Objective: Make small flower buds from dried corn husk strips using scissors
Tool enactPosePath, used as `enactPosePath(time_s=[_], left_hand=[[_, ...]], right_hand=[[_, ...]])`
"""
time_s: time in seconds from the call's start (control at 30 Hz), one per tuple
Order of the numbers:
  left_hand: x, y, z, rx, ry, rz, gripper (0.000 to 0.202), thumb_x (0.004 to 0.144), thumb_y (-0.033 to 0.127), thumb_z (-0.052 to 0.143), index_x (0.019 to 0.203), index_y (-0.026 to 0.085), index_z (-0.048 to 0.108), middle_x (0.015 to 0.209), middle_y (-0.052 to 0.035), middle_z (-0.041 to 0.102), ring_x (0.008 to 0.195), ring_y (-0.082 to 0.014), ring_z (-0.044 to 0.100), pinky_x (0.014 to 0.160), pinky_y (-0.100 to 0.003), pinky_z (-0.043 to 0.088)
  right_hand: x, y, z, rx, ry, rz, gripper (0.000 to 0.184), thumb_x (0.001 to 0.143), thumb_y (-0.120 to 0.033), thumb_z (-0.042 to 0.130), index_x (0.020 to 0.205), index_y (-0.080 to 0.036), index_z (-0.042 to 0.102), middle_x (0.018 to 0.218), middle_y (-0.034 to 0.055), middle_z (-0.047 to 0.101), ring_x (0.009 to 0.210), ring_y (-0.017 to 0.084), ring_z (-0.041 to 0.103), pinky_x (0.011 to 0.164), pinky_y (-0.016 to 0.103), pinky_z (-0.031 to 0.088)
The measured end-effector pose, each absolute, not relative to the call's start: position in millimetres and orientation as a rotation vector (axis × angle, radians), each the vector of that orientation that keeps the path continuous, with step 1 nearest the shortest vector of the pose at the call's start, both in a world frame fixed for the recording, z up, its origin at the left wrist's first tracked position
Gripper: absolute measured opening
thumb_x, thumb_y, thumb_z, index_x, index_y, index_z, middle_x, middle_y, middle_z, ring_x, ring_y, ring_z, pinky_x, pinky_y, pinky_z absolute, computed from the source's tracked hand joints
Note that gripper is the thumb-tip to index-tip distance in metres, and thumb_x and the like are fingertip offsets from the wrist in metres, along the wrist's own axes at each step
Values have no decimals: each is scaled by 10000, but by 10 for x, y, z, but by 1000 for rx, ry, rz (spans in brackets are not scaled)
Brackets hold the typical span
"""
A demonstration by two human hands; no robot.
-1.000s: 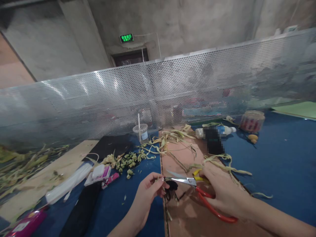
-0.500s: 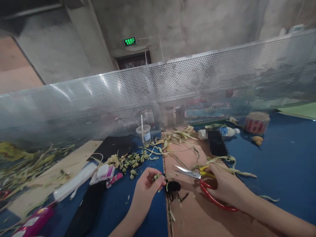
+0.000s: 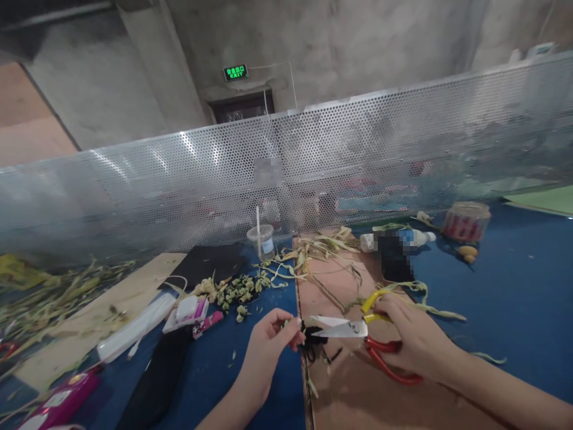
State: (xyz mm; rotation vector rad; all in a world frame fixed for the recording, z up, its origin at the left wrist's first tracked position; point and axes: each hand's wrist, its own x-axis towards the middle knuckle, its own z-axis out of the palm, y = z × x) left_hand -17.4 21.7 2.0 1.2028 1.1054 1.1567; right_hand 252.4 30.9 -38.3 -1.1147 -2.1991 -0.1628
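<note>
My right hand (image 3: 414, 340) grips scissors (image 3: 358, 329) with one red and one yellow handle; the blades are parted and point left toward my left hand. My left hand (image 3: 268, 346) pinches a small green plant piece (image 3: 286, 323) between thumb and fingertips, just left of the blade tips. A small black clump (image 3: 314, 343) lies on the brown board (image 3: 358, 388) right below the blades. A pile of cut green buds (image 3: 235, 291) lies on the blue table (image 3: 514, 298) a little beyond my left hand.
Dry stalks and leaves (image 3: 326, 257) are strewn over the board's far end. A plastic cup with a straw (image 3: 263, 240), a white bottle (image 3: 371, 240) and a jar (image 3: 465, 221) stand near the perforated metal screen (image 3: 286, 173). Pink and white packets (image 3: 188, 312) lie at left.
My right hand has swung the scissors left and down, bringing the parted blades up to the piece in my left fingers. My left hand has stayed nearly in place.
</note>
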Motion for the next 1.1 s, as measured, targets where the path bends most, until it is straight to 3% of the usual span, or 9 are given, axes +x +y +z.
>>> enactPosePath(time_s=[1.1], left_hand=[[-145, 196, 12, 1013, 1005, 1076, 259, 727, 300, 608, 561, 151, 476, 528, 2, 542, 516, -92, 467, 578, -225, 373]], right_hand=[[2488, 282, -357, -1088, -2247, -228, 316, 668, -258, 596, 943, -194, 455, 924, 83, 578, 853, 233, 555, 717, 355, 441]])
